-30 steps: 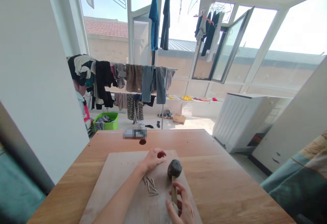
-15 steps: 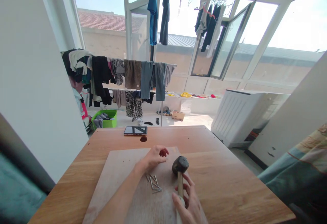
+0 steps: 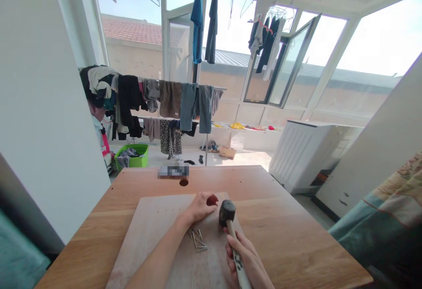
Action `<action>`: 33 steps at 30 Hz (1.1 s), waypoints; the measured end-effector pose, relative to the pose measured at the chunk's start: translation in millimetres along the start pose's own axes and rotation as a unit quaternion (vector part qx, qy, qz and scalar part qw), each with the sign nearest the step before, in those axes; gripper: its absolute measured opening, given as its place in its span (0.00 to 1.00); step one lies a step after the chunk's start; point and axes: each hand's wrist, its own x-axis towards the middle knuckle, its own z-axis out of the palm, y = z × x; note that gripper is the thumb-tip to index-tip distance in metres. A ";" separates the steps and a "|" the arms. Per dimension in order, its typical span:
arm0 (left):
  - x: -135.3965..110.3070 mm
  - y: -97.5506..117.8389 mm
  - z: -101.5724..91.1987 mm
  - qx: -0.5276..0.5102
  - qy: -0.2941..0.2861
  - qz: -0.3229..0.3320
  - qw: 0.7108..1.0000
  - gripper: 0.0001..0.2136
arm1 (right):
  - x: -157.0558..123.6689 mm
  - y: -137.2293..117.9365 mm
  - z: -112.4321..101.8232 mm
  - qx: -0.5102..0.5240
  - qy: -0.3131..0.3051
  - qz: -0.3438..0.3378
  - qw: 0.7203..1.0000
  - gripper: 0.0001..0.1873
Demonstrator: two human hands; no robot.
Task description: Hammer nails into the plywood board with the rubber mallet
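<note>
My right hand is wrapped round the pale wooden handle of a mallet whose dark rounded head rests low over a pale wooden board. My left hand lies on the board just left of the mallet head, fingers pinched together near a small red spot; what they pinch is too small to make out. Several loose nails lie on the board behind my left wrist.
The board sits on a wooden table. A flat blurred object and a round hole lie near the table's far edge. Beyond stand a clothes rack, a green basket and a white cabinet.
The mallet head has swung left, closer to my left fingers, and my right hand has closed more firmly round the handle. My left hand has stayed in place.
</note>
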 end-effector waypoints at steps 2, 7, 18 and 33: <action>-0.1 -0.4 -0.7 0.004 0.000 0.001 1.000 0.11 | 7.5 -9.8 5.8 0.015 0.006 0.009 1.000 0.33; -0.4 -2.6 -1.5 0.011 0.010 -0.006 1.000 0.13 | 34.1 -23.6 18.3 0.060 0.033 -0.024 0.997 0.27; -2.0 -0.8 -0.8 0.002 0.030 -0.031 0.999 0.11 | 36.6 -9.7 12.6 0.134 0.032 -0.060 0.989 0.29; -3.9 3.1 0.7 -0.001 0.044 -0.023 0.999 0.10 | 22.5 -12.5 22.9 0.076 -0.073 -0.084 0.991 0.20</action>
